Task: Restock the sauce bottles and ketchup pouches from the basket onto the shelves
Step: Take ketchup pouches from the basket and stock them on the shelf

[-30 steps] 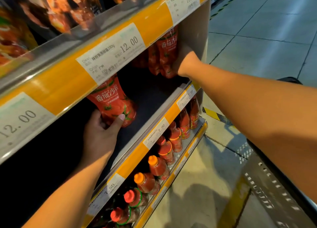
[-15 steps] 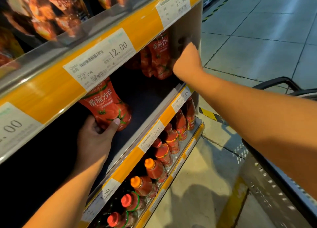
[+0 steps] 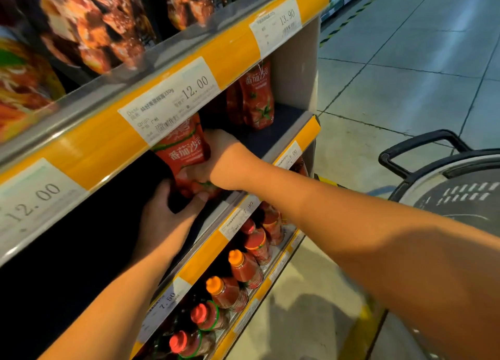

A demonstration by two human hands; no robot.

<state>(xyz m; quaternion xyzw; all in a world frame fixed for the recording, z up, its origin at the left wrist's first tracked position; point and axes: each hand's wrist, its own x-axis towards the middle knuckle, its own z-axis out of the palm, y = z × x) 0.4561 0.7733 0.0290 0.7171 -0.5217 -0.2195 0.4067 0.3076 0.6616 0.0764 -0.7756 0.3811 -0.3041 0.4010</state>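
Glossy printed film covers the snack bags [image 3: 89, 32] on the top tier at the far left, their surfaces crinkled and catching glare behind a clear plastic rail. Below them runs a smooth yellow price strip [image 3: 230, 53] carrying white paper labels. Under that strip, on the dark flat middle shelf [image 3: 273, 137], a soft red ketchup pouch [image 3: 184, 154] stands upright, bulging and rounded at the base, with white lettering across its shiny face. The left hand [image 3: 165, 216] grips it from beneath, thumb curled against the front of its lower edge and fingers wrapped behind. The right hand [image 3: 216, 162] closes on the same pouch from the right side, fingers curved round its front and pressing into the pliable film.

Further right, at the end of the middle shelf beside the pale end panel, more red pouches [image 3: 257, 99] stand upright in a tight cluster, well apart from the held one.

On the lowest shelf a row of plastic sauce bottles [image 3: 238, 270] leans in line: squat, tapered shapes with red contents, some capped orange, some red with green bands.

At the far right sits the grey plastic basket [image 3: 460, 197], its wall perforated with slots and its curved black handle raised, on a smooth tiled floor [image 3: 405, 75].
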